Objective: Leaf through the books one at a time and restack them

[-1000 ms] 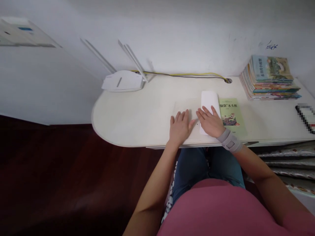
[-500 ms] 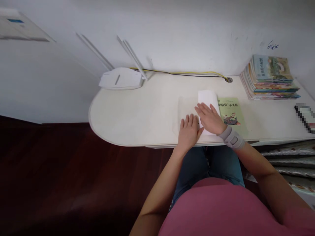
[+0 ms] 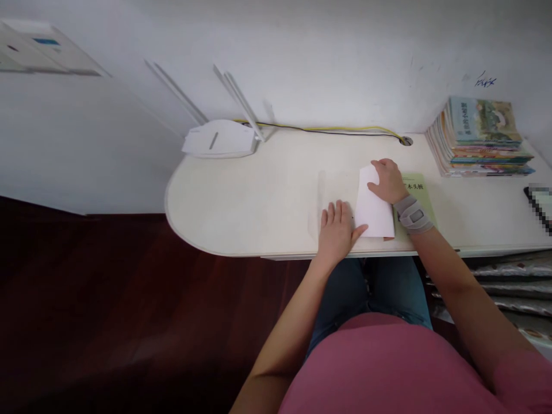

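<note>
A thin book with a green cover lies near the table's front edge, partly under a white page or flap. The flap's lower right corner is slightly raised, showing a brownish underside. My left hand rests flat on the tabletop, fingers spread, its thumb on the flap's lower left edge. A clear plastic sheet extends beneath and left of that hand. At the flap's top, my right hand curls its fingers over the edge, thumb on the white surface; the fingertips are partly hidden. A grey strap circles the right wrist.
Stacked books stand at the right rear of the white table. A phone lies at the right edge. On the left sits a white router with antennas; cables run along the wall to a hole.
My right hand has moved from lying across the flap to its top edge, fingers now curled. The flap's lower right corner has lifted. My left hand stays flat; the view has shifted slightly.
</note>
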The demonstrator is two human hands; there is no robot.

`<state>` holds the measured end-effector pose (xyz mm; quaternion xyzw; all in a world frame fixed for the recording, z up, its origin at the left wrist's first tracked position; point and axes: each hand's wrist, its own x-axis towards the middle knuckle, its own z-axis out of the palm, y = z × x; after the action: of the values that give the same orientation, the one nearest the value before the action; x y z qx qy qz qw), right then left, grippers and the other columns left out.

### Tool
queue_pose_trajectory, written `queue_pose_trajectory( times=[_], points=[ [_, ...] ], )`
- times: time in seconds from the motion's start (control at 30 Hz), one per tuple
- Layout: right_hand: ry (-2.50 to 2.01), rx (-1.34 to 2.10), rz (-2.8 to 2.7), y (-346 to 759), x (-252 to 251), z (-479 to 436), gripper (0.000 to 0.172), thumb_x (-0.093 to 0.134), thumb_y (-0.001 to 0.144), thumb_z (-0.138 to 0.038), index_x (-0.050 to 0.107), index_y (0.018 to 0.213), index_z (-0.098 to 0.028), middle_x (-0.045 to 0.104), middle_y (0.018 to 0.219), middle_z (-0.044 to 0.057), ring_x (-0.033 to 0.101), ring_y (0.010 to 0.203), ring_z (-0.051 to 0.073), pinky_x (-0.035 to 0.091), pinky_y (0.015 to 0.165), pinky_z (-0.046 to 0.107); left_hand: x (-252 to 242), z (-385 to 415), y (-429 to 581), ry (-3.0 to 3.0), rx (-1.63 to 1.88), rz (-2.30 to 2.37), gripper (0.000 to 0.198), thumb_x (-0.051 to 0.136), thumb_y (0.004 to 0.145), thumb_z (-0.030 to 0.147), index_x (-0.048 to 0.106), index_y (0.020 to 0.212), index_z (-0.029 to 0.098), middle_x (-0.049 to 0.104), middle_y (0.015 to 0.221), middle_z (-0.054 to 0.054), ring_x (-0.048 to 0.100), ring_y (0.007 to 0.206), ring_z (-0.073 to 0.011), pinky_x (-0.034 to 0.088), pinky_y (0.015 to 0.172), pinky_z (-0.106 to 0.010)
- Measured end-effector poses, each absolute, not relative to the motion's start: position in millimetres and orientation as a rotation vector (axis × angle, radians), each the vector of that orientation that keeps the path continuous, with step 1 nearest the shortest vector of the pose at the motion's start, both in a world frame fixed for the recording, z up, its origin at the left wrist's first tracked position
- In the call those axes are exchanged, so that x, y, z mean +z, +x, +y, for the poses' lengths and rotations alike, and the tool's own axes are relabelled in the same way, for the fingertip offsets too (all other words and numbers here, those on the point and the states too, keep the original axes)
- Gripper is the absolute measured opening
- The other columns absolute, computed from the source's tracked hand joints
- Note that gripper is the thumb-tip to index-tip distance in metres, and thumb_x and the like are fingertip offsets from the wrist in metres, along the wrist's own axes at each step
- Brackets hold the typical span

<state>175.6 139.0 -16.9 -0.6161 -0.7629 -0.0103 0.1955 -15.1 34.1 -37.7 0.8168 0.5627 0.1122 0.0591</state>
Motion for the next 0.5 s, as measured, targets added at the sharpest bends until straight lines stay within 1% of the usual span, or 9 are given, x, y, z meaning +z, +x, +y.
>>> queue_pose_trajectory(
  times=[0.17, 0.27, 0.37, 0.5],
  points=[
    [-1.743, -0.116, -2.219, 165, -14, 136, 0.045, 0.056, 0.081, -0.03, 0.059, 0.12, -0.009, 0.051, 0.129, 0.022, 0.044, 0.119, 0.036, 0.036, 0.1, 0.05, -37, 33, -11, 2.442, 0.334, 1.743, 0.089, 0.03, 0.09, 0.066, 0.028, 0.146, -0.003, 0.029, 0.152, -0.027, 0.022, 0.143, -0.0391, 0.024, 0.114, -0.053],
    [-1.814, -0.145, -2.256, 160, -10, 132, 0.039, 0.055, 0.083, -0.029, 0.062, 0.115, -0.008, 0.051, 0.13, 0.022, 0.043, 0.119, 0.036, 0.034, 0.101, 0.051, -37, 32, -8, 2.445, 0.337, 1.76, 0.089, 0.026, 0.09, 0.067, 0.026, 0.148, -0.002, 0.028, 0.152, -0.026, 0.021, 0.143, -0.0398, 0.024, 0.114, -0.054],
    [-1.86, -0.167, -2.297, 158, -8, 129, 0.035, 0.052, 0.085, -0.028, 0.064, 0.111, -0.007, 0.051, 0.129, 0.022, 0.042, 0.12, 0.035, 0.032, 0.101, 0.052, -38, 31, -6, 2.453, 0.357, 1.771, 0.087, 0.023, 0.091, 0.066, 0.025, 0.149, 0.001, 0.03, 0.152, -0.025, 0.022, 0.143, -0.0394, 0.024, 0.113, -0.056],
    [-1.814, -0.204, -2.303, 156, -9, 127, 0.032, 0.052, 0.086, -0.027, 0.067, 0.107, -0.008, 0.054, 0.125, 0.021, 0.042, 0.118, 0.035, 0.034, 0.1, 0.052, -37, 31, -5, 2.458, 0.342, 1.78, 0.088, 0.023, 0.091, 0.066, 0.026, 0.148, -0.001, 0.03, 0.152, -0.026, 0.021, 0.143, -0.0394, 0.023, 0.114, -0.055]
  ],
)
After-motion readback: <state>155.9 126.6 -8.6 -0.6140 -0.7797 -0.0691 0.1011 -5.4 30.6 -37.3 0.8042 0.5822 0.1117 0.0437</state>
